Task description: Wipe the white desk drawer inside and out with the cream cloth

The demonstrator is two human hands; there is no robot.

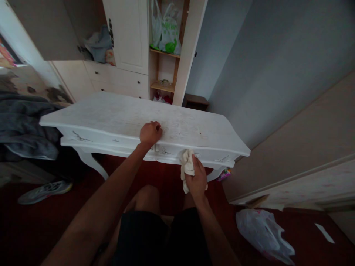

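Note:
A white dressing table with a worn, stained top and carved drawer fronts stands before my knees. On its front edge rests my left hand, curled into a loose fist; nothing shows in the fingers. My right hand is closed around a crumpled off-white cloth. The cloth is at the drawer front, right of the middle, and part of it hangs below my fingers.
Behind the table stands a white wardrobe with open doors and plastic bags on a shelf. Dark grey fabric is piled at left, above a shoe. A plastic bag lies on the red floor at right.

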